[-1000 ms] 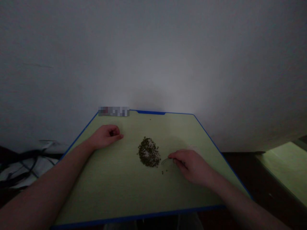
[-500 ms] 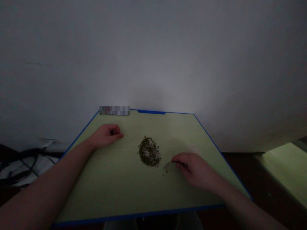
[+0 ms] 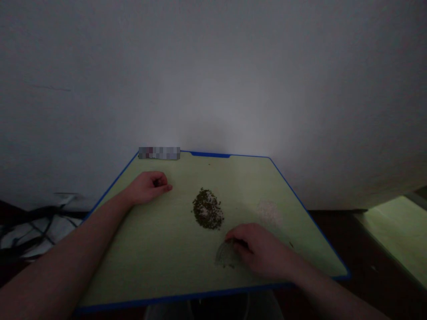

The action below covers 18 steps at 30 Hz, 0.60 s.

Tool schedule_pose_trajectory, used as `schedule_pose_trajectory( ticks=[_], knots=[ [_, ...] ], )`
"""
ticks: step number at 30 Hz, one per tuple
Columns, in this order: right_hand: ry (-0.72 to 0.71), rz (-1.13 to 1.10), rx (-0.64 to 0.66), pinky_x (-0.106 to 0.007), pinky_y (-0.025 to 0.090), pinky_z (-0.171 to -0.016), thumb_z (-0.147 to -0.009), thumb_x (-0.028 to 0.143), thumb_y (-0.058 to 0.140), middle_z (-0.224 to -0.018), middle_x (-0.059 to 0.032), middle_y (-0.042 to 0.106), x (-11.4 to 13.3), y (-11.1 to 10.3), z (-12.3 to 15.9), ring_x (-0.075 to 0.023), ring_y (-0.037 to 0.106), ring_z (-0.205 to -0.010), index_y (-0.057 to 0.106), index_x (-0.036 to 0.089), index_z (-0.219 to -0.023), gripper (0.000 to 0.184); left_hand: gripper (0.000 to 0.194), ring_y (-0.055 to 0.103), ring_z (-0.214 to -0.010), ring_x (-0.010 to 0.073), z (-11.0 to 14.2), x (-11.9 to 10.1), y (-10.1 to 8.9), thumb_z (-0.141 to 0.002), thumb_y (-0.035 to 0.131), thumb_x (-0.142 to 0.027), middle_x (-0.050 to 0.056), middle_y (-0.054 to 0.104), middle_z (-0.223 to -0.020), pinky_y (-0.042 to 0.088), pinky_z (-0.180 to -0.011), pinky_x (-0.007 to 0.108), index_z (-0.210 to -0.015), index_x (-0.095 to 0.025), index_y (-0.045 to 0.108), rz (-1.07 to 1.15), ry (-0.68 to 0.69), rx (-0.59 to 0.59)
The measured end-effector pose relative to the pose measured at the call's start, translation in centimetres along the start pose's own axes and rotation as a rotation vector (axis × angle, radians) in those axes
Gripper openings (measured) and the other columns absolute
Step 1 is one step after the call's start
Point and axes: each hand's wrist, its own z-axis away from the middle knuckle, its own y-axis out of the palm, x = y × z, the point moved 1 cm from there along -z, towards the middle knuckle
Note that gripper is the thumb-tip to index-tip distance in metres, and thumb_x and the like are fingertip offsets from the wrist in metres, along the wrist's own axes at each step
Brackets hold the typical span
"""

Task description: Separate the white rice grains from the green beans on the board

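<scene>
While the left hand [image 3: 149, 186] rests loosely curled, unclenched, on the table [image 3: 160, 253], the right hand [image 3: 255, 249] pinches a thin, blurred tool [image 3: 221, 252]. From that hand, the grain pile [image 3: 208, 211] lies toward ten o'clock.

Shows the left hand [image 3: 148, 187] and right hand [image 3: 256, 249] bare. Continues bare along the left forearm [image 3: 78, 246] and right forearm [image 3: 328, 284], smooth in outline and broadening away from the wrist. Seems to wear dull grey cloth [image 3: 167, 311] low at the near side, too dim to make out its cut.
</scene>
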Motion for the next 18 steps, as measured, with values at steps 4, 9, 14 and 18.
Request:
schedule_pose_trajectory(
  ticks=[4,9,14,18],
  knots=[
    [0.046,-0.033,-0.004,-0.03,0.048,-0.081,-0.081,0.009,0.05,-0.097,-0.0044,0.074,0.6,0.7,1.6,-0.021,0.067,-0.091,0.073,0.022,-0.1,0.033,0.03,0.046,-0.058,0.0125,0.0,-0.5,-0.1,-0.072,0.06,-0.047,-0.002,0.049,-0.06,0.038,-0.056,0.026,-0.065,-0.019,0.053,0.001,-0.009,-0.008],
    [0.098,-0.082,-0.004,-0.032,0.049,-0.081,-0.082,0.009,0.049,-0.098,-0.0037,0.073,0.9,1.5,3.0,-0.0209,0.066,-0.091,0.072,0.024,-0.1,0.033,0.03,0.046,-0.057,0.0121,0.0,-0.7,0.0,-0.071,0.06,-0.048,-0.002,0.05,-0.06,0.037,-0.055,0.026,-0.065,-0.019,0.052,-0.002,-0.017,-0.009],
    [0.106,-0.101,0.004,-0.033,0.05,-0.082,-0.085,0.011,0.049,-0.098,-0.0043,0.073,1.2,1.8,3.8,-0.0213,0.066,-0.092,0.072,0.024,-0.1,0.031,0.03,0.046,-0.057,0.0117,-0.1,-0.2,0.0,-0.072,0.06,-0.047,-0.002,0.05,-0.059,0.037,-0.054,0.025,-0.065,-0.019,0.053,-0.007,-0.004,-0.015],
    [0.124,-0.138,-0.052,-0.034,0.052,-0.083,-0.087,0.015,0.049,-0.101,-0.0054,0.073,0.6,2.1,4.3,-0.0217,0.067,-0.094,0.071,0.024,-0.104,0.03,0.029,0.046,-0.058,0.0117,-0.1,-0.2,0.0,-0.073,0.059,-0.046,-0.002,0.05,-0.06,0.038,-0.055,0.025,-0.065,-0.019,0.053,-0.021,0.009,-0.019]
  ],
)
